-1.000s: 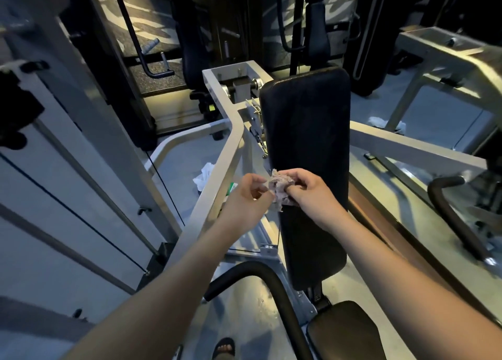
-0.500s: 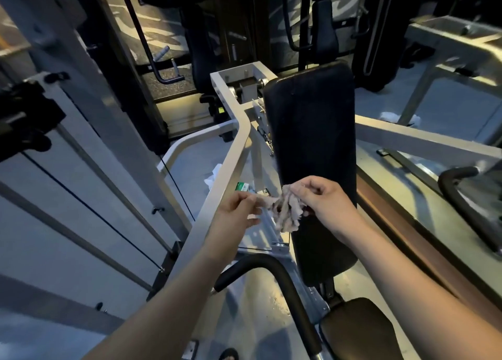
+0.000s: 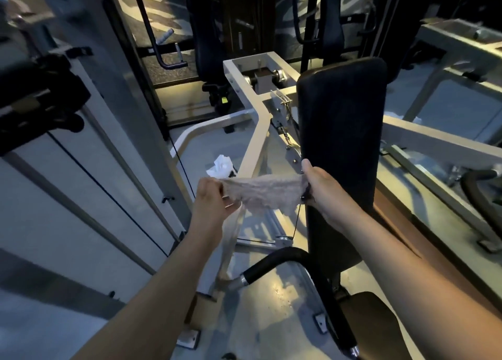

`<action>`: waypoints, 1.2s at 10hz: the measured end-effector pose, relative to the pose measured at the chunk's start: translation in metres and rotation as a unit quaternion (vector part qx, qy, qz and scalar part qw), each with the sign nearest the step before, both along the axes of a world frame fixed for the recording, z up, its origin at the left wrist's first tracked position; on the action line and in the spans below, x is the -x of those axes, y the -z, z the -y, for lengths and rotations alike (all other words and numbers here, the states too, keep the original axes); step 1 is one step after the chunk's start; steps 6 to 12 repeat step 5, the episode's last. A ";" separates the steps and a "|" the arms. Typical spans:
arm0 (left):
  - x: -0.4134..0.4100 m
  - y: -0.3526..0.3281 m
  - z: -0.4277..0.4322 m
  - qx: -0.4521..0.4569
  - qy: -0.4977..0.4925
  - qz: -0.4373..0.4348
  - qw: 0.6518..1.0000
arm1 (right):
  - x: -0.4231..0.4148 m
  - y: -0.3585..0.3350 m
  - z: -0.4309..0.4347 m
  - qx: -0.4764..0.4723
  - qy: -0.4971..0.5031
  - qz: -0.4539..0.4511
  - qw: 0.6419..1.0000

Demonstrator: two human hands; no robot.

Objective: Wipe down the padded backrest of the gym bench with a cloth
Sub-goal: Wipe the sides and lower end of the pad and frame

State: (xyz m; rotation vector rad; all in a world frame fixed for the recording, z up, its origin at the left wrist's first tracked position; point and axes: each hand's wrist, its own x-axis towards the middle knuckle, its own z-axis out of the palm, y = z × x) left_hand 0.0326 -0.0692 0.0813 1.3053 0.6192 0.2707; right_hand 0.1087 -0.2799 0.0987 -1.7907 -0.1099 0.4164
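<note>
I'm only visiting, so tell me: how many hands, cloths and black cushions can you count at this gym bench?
Hands: 2, the left hand and the right hand, each pinching one end of the cloth.
Cloths: 1, the cloth, held spread between them.
Black cushions: 2, the backrest and the seat pad.
Total: 5

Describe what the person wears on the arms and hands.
Nothing worn shows. The left hand and right hand are ungloved; the left forearm and right forearm are bare to the picture's edge, no sleeve, watch or band in view.
</note>
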 end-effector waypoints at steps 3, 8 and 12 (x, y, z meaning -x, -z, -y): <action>0.009 0.046 -0.081 -0.045 -0.052 -0.055 0.996 | 0.007 0.057 -0.099 0.018 -0.025 -0.090 0.995; 0.005 0.103 -0.115 0.012 0.021 -0.159 0.987 | 0.012 0.089 -0.118 0.168 -0.049 -0.099 0.980; 0.005 0.103 -0.115 0.012 0.021 -0.159 0.987 | 0.012 0.089 -0.118 0.168 -0.049 -0.099 0.980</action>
